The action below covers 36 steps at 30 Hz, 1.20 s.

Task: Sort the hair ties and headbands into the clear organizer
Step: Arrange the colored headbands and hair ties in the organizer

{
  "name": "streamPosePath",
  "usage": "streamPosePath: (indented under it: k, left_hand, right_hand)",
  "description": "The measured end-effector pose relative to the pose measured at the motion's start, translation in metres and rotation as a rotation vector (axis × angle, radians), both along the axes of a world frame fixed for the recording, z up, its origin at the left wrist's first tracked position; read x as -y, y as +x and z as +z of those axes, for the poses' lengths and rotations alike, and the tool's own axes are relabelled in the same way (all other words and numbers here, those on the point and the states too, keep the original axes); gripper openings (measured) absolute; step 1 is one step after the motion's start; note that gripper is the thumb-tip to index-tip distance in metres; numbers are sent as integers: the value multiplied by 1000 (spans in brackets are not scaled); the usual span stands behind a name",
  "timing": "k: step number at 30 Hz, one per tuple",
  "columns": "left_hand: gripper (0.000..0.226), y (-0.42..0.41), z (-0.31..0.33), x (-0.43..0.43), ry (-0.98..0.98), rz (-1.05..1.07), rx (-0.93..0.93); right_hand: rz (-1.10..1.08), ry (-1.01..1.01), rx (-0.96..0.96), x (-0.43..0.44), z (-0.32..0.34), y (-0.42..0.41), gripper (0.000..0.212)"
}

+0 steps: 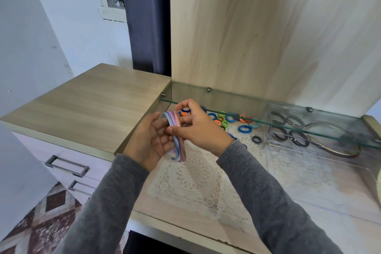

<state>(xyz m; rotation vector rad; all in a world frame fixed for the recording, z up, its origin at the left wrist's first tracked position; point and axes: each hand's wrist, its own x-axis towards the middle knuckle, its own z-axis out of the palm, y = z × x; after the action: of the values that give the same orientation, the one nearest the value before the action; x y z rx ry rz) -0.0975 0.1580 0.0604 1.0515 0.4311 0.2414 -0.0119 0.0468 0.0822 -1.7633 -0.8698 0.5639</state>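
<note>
- Several dark bands lie in the clear organizer, right of the grip.
- Left hand and right hand clasp pastel headbands, unplaced.
- Coloured hair ties lie loose on the tabletop beyond the grip; most sorting likely remains.

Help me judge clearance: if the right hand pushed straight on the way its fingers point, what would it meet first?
The right hand points leftward and pinches the pastel headbands. Past those, the palm of the left hand would likely come first, though depth is unclear.
</note>
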Motion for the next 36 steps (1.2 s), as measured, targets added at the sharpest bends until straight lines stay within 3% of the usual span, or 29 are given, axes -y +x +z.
streamPosePath:
  k: [5, 11, 16, 19, 23, 26, 28, 32, 36]
  left_hand:
    - [50, 5, -3, 1, 94, 23, -47]
    - [16, 13, -36, 0, 459, 354, -103]
    - [31, 18, -56, 0, 490, 72, -76]
    - [22, 28, -49, 21, 541, -36, -70]
    - [55, 39, -39, 33, 341, -24, -25]
    - [36, 47, -35, 39, 356, -39, -8]
    - [7, 51, -34, 43, 486, -68, 2]
    - [19, 62, -35, 54, 710, -106, 7]
    - [17, 74, -33, 78, 742, -118, 61]
  right_hand:
    - [-6, 11, -5, 8, 6, 3, 43]
    - [-26, 36, -212, 20, 13, 8, 44]
    - [-31, 77, -307, 22, 18, 8, 42]
    - [-29, 143, -383, 35, 25, 11, 34]
    - [-14, 183, -365, 45, 33, 9, 21]
    - [-31, 213, -362, 57, 38, 10, 19]
    - [-53, 221, -360, 67, 42, 12, 20]
    - [-114, 220, -366, 95, 44, 19, 17]
    - [-207, 207, -359, 135, 40, 28, 13]
